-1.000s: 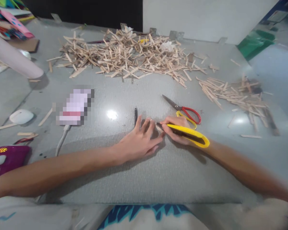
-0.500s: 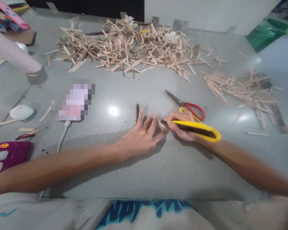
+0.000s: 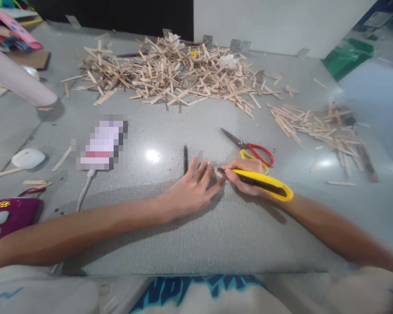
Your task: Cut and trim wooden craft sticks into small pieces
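Note:
My right hand [image 3: 245, 175] is closed around a yellow utility knife [image 3: 265, 181], its dark tip pointing left and down at the table. Beneath that tip lies a small wooden stick [image 3: 218, 172], mostly covered by fingers. My left hand [image 3: 193, 185] holds the stick down against the tabletop, thumb and fingertips on either side of it, the other fingers spread. A black pen [image 3: 185, 159] lies just beyond the left fingers. Scissors [image 3: 249, 147] with red and yellow handles rest behind my right hand, blades toward the upper left.
A big heap of wooden sticks [image 3: 170, 74] lies at the back, with a smaller pile [image 3: 314, 126] at right. To the left are a blurred-out phone [image 3: 101, 144] on a white cable [image 3: 82, 192], a white case [image 3: 28, 158] and a purple device [image 3: 16, 216]. A green bin [image 3: 349, 56] stands far right.
The view has shifted slightly, so the table's things sit a little lower and further left. Both hands keep nearly the same pose, the knife tip still at the stick.

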Demonstrator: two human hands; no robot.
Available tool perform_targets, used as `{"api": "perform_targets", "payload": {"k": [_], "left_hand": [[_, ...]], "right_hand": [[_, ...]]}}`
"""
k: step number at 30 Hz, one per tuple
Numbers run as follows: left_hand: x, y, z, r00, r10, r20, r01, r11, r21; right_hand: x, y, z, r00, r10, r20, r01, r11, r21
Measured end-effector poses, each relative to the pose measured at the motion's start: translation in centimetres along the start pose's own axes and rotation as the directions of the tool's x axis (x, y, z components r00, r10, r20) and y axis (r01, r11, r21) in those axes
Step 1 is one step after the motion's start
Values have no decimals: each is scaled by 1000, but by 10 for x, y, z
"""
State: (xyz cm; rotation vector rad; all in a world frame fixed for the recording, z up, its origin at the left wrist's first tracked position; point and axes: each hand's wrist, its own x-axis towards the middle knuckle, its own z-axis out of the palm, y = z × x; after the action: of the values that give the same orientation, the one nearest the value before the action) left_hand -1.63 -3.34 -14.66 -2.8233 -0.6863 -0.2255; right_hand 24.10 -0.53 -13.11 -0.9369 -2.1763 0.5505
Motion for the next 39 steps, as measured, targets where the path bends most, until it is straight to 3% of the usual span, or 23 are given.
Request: {"api": "perform_targets", "payload": {"k": [5, 8, 13, 18, 23, 26, 32, 35, 39], "left_hand": [[0, -4, 1, 1000, -14, 26, 16, 998, -60], [1, -4, -1, 999, -35, 19, 37, 996, -82], [3, 2, -10, 995, -93, 29, 92, 994, 55], [0, 11, -15, 998, -53, -15, 55, 990, 128], [-3, 13, -12, 986, 69, -150, -95, 980, -175], [-2, 9, -10, 977, 56, -208, -117, 948, -296], [2, -15, -2, 991, 119, -54, -130, 952, -278], [0, -22, 5, 998, 64, -9, -65, 976, -208], [-4, -19, 14, 1000, -11, 9, 13, 986, -168]], "right_hand": [[-3, 2, 2, 986, 71, -149, -71, 997, 9], [-3, 6, 5, 993, 4, -122, -4, 1000, -1], [-2, 10, 11, 988, -49, -147, 41, 998, -57], [1, 11, 13, 980, -56, -189, 40, 995, -87], [3, 9, 13, 973, -63, -222, 46, 996, -82], [2, 5, 12, 972, -23, -235, 8, 998, -65], [-2, 0, 6, 937, 176, -301, -165, 984, 61], [-3, 2, 4, 918, 257, -301, -235, 966, 109], [-1, 4, 3, 961, 171, -219, -152, 983, 101]]}}
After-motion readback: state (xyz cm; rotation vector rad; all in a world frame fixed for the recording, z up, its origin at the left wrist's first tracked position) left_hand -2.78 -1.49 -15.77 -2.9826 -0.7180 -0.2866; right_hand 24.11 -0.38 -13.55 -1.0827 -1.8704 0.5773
